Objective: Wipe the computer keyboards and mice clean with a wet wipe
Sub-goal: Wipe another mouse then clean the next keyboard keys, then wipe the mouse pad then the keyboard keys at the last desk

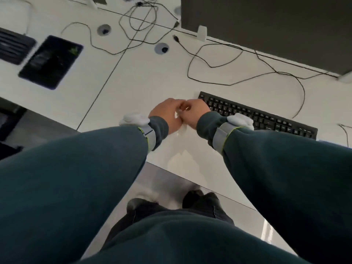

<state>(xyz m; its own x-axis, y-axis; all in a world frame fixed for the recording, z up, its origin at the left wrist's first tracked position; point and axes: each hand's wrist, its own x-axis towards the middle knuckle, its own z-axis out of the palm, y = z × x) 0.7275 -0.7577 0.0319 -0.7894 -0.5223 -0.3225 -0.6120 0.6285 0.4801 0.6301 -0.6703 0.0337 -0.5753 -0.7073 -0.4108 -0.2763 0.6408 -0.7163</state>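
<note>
Pinching a bunched wet wipe between them, left hand and right hand hover beside the keyboard, where an uneven tug could tear it or drip between keys.

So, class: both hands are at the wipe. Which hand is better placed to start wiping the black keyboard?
Right. The right hand is next to the end of the keyboard, while the left hand lies on the far side of it. Both seem to pinch the wipe.
</note>
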